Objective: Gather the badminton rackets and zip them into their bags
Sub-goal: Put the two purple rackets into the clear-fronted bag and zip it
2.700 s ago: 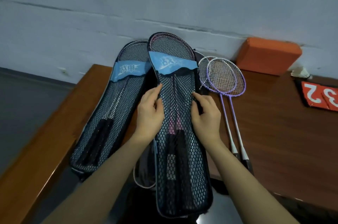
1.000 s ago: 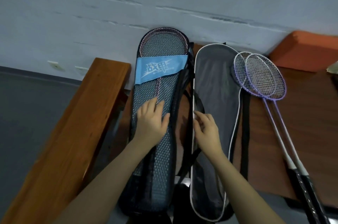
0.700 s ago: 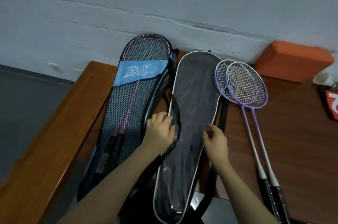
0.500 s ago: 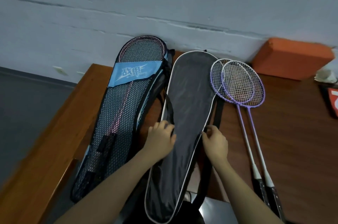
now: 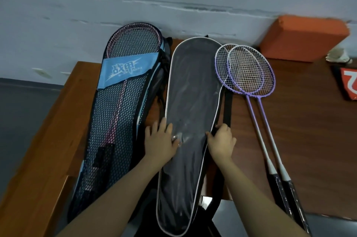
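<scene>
The grey bag [image 5: 190,105] lies on the table [image 5: 309,120] between the mesh bag [image 5: 119,117] and two purple rackets [image 5: 249,74]. The left hand [image 5: 161,144] rests flat on its left edge. The right hand [image 5: 222,143] grips its right edge.

You see an orange block [image 5: 303,38] far up past your right hand | a white shuttlecock [image 5: 338,56] beside it | a red number card [image 5: 350,86] just below.

On the table [image 5: 301,120], the open bag [image 5: 191,101] lies between the mesh bag [image 5: 123,113] and the rackets [image 5: 249,74]
</scene>
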`<action>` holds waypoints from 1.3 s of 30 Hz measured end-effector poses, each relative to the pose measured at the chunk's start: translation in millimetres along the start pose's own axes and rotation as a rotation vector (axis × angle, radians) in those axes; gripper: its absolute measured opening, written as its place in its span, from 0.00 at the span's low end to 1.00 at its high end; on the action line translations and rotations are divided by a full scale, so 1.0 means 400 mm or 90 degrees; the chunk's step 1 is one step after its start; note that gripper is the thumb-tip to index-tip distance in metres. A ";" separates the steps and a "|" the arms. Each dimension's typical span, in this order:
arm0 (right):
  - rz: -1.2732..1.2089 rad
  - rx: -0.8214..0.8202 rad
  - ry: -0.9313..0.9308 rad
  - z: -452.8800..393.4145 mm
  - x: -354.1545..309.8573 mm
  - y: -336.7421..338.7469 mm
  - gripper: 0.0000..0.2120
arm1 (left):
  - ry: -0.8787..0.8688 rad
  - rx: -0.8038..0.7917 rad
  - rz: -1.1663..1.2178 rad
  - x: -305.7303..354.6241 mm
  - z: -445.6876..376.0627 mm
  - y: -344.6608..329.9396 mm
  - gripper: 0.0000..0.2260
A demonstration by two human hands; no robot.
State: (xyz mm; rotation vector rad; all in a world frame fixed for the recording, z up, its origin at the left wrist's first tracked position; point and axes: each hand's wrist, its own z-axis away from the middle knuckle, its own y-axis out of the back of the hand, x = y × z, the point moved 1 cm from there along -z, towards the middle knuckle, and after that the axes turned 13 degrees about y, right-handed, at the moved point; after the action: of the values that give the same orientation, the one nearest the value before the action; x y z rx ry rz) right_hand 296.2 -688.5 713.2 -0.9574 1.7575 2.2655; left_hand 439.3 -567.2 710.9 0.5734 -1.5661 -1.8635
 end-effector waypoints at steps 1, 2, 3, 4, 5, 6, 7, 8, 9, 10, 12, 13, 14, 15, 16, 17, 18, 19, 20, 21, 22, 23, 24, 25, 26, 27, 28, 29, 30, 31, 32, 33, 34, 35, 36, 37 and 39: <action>-0.009 0.008 -0.001 0.003 0.004 0.001 0.13 | 0.001 0.007 -0.001 -0.012 -0.001 -0.001 0.26; -0.025 0.015 -0.008 0.006 0.008 0.005 0.10 | -0.005 0.007 -0.005 -0.020 -0.001 -0.002 0.26; -0.047 0.024 -0.016 0.008 0.011 0.009 0.09 | -0.017 0.005 -0.012 -0.024 0.000 -0.003 0.25; -0.069 0.034 -0.021 0.010 0.012 0.016 0.07 | -0.031 0.003 -0.016 -0.024 0.003 -0.004 0.25; -0.083 0.047 -0.018 0.013 0.012 0.022 0.06 | -0.043 0.000 -0.015 -0.019 0.006 -0.006 0.25; -0.092 0.062 -0.008 0.016 0.010 0.029 0.04 | -0.052 -0.006 -0.008 -0.014 0.009 -0.007 0.25; -0.101 0.076 0.006 0.019 0.007 0.035 0.03 | -0.057 -0.016 0.001 -0.009 0.010 -0.007 0.25; -0.115 0.088 0.019 0.022 0.005 0.042 0.02 | -0.059 -0.025 0.007 -0.005 0.011 -0.009 0.26; -0.136 0.096 0.033 0.024 0.002 0.051 0.02 | -0.060 -0.030 0.006 -0.004 0.013 -0.012 0.26; -0.162 0.098 0.047 0.027 -0.001 0.061 0.02 | -0.060 -0.033 -0.002 -0.006 0.016 -0.013 0.26; -0.220 0.096 0.083 0.034 -0.007 0.082 0.04 | -0.068 -0.024 -0.014 -0.016 0.024 -0.013 0.25; -0.243 0.098 0.101 0.039 -0.012 0.091 0.04 | -0.076 -0.009 -0.005 -0.021 0.027 -0.008 0.24; -0.258 0.100 0.118 0.045 -0.018 0.100 0.05 | -0.087 0.015 0.016 -0.023 0.031 0.003 0.22; -0.271 0.100 0.131 0.050 -0.026 0.107 0.05 | -0.101 0.048 0.044 -0.021 0.034 0.017 0.19; -0.284 0.098 0.141 0.055 -0.034 0.112 0.05 | -0.118 0.087 0.078 -0.016 0.036 0.030 0.16; -0.296 0.098 0.150 0.059 -0.043 0.117 0.05 | -0.137 0.132 0.119 -0.009 0.034 0.042 0.14; -0.307 0.102 0.159 0.063 -0.051 0.122 0.06 | -0.153 0.170 0.167 0.001 0.030 0.058 0.13; -0.321 0.110 0.168 0.066 -0.059 0.127 0.06 | -0.161 0.181 0.217 0.017 0.025 0.082 0.12; -0.334 0.119 0.175 0.069 -0.068 0.133 0.07 | -0.158 0.164 0.268 0.037 0.016 0.108 0.13; -0.347 0.127 0.184 0.071 -0.078 0.139 0.07 | -0.147 0.129 0.322 0.057 0.004 0.134 0.14; -0.356 0.134 0.193 0.074 -0.088 0.143 0.07 | -0.135 0.084 0.383 0.076 -0.010 0.157 0.15; -0.363 0.139 0.200 0.076 -0.098 0.146 0.06 | -0.126 0.051 0.462 0.093 -0.023 0.179 0.14; -0.369 0.141 0.205 0.080 -0.107 0.149 0.06 | -0.112 0.028 0.549 0.107 -0.034 0.203 0.14; -0.376 0.141 0.208 0.084 -0.115 0.151 0.06 | -0.092 0.010 0.619 0.118 -0.042 0.224 0.14; -0.383 0.139 0.212 0.087 -0.122 0.154 0.06 | -0.075 0.000 0.655 0.127 -0.050 0.240 0.15; -0.387 0.137 0.219 0.090 -0.128 0.156 0.07 | -0.068 -0.009 0.661 0.135 -0.057 0.251 0.15; -0.389 0.133 0.226 0.092 -0.133 0.158 0.08 | -0.068 -0.022 0.650 0.143 -0.063 0.257 0.17; -0.390 0.128 0.234 0.093 -0.137 0.160 0.09 | -0.070 -0.041 0.633 0.151 -0.069 0.259 0.18; -0.392 0.125 0.242 0.094 -0.140 0.161 0.09 | -0.068 -0.063 0.618 0.158 -0.075 0.261 0.20; -0.392 0.122 0.248 0.094 -0.142 0.161 0.09 | -0.059 -0.082 0.610 0.165 -0.083 0.263 0.21; -0.390 0.119 0.250 0.095 -0.143 0.161 0.09 | -0.047 -0.097 0.608 0.172 -0.091 0.266 0.22; -0.389 0.117 0.249 0.096 -0.142 0.159 0.09 | -0.038 -0.105 0.605 0.178 -0.098 0.266 0.21; -0.387 0.113 0.248 0.097 -0.140 0.158 0.09 | -0.034 -0.108 0.595 0.184 -0.103 0.266 0.20; -0.384 0.105 0.249 0.098 -0.138 0.155 0.09 | -0.035 -0.108 0.580 0.190 -0.104 0.264 0.19; -0.376 0.094 0.254 0.098 -0.135 0.153 0.09 | -0.036 -0.104 0.569 0.193 -0.104 0.261 0.18; -0.367 0.085 0.262 0.097 -0.132 0.151 0.09 | -0.034 -0.099 0.574 0.193 -0.102 0.257 0.17; -0.372 0.089 0.270 0.089 -0.120 0.152 0.06 | -0.008 -0.086 0.622 0.180 -0.095 0.250 0.14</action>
State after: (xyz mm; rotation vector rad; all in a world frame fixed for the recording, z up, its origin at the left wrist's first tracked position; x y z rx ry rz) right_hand 292.1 -662.2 794.0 -1.7374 1.4621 1.6355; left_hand 433.1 -654.2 806.1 -0.2570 -1.3369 -1.1840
